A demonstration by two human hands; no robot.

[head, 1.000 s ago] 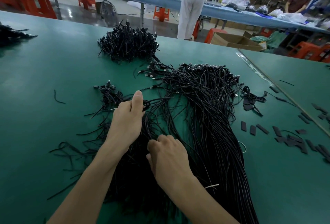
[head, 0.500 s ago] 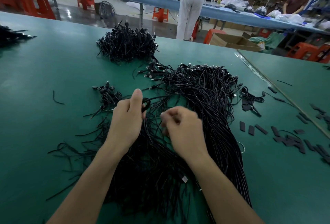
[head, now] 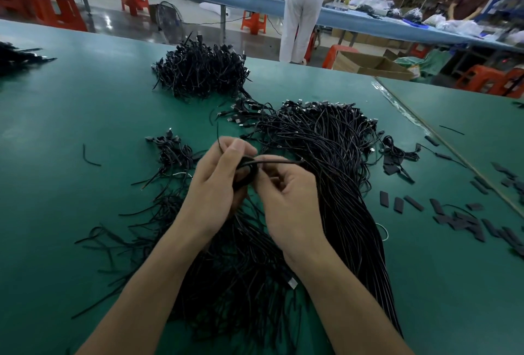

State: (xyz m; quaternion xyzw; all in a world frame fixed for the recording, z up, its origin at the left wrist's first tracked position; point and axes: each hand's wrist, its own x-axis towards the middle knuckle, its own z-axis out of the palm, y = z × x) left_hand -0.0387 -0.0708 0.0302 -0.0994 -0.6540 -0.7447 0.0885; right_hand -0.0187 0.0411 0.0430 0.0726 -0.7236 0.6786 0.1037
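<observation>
Green bench (head: pixel 85 99) lies strewn with cable heaps (head: pixel 326 156) as, mid-bench, left hand (head: pixel 215 184) and right hand (head: pixel 289 201) pinch one coiled cable (head: pixel 249 169).

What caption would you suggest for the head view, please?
Left hand and right hand hold a coiled black cable over a cable heap on a green table.

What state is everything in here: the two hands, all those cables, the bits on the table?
Left hand: grips the coiled cable.
Right hand: pinches that cable's loose strand beside the coil.
Coiled cable: wound into a small loop, held above the table.
Long cable bundle: uncoiled, spread on the green table.
Far heap: coiled cables, piled.
Small pile: coiled cables, left of the hands.
Black strips: flat, scattered.
Cardboard box: open.
</observation>
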